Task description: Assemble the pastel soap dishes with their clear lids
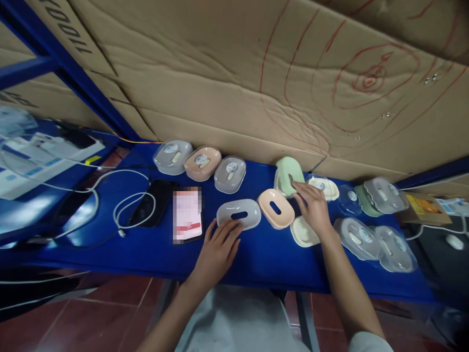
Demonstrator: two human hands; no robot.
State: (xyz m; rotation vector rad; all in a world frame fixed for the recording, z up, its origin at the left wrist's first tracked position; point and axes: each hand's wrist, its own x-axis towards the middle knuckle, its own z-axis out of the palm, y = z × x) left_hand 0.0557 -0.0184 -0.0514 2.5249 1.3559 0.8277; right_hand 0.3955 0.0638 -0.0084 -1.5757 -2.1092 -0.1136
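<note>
Centre: left hand (219, 245), fingers loosely spread, touching slotted oval grey tray (240, 206) | Right of centre: right hand (314, 208), fingers part-curled at rounded green tray (290, 169), hold indeterminable | Smooth blue surface (258, 266)

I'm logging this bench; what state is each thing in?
Left hand: fingers touching grey slotted piece
Right hand: fingers on green piece
Grey slotted piece: uncovered
Peach slotted piece: uncovered, untouched
Cream piece: uncovered, partly hidden
Three back-left boxes: clear lids on
Phone: screen lit
Black device: dark
White plug: unconnected
</note>
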